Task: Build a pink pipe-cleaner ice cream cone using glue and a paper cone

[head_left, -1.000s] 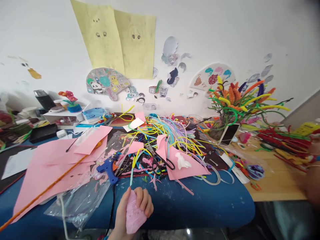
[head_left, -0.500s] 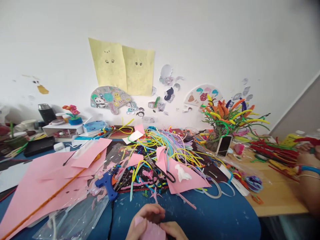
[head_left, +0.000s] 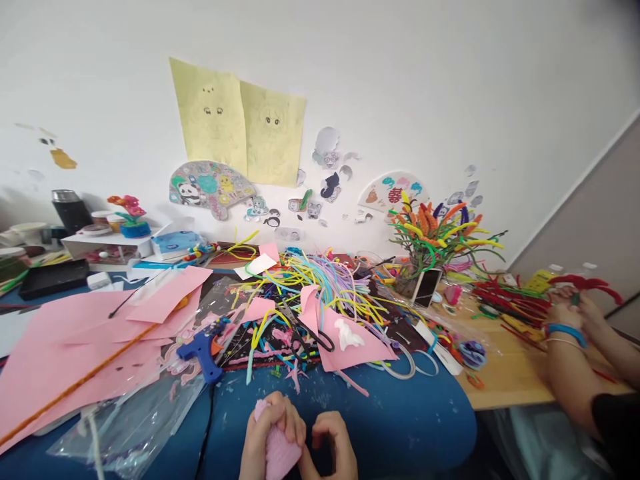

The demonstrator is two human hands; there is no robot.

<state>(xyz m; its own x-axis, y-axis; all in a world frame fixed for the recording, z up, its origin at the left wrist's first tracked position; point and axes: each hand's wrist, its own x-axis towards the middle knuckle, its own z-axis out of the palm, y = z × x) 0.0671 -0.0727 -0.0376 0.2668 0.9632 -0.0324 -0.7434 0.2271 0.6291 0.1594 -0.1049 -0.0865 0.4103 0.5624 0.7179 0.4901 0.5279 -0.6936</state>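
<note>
Head view: one pale pink piece point(head_left: 281, 455), ridged, above the near edge of the blue mat point(head_left: 405, 407), gripped in my left hand point(head_left: 270, 421). My right hand point(head_left: 341, 443), just beside it, fingers curled; whether it pinches anything, I cannot tell. Progress: piece formed, by my judgement; whether finished, unclear. Lying unheld: blue glue gun point(head_left: 204, 350), black-handled scissors point(head_left: 300, 348), assorted chenille stems point(head_left: 335, 280).

Pink piece point(head_left: 281, 455) in left fingers point(head_left: 289, 419) — right fingers point(head_left: 331, 423) beside
</note>
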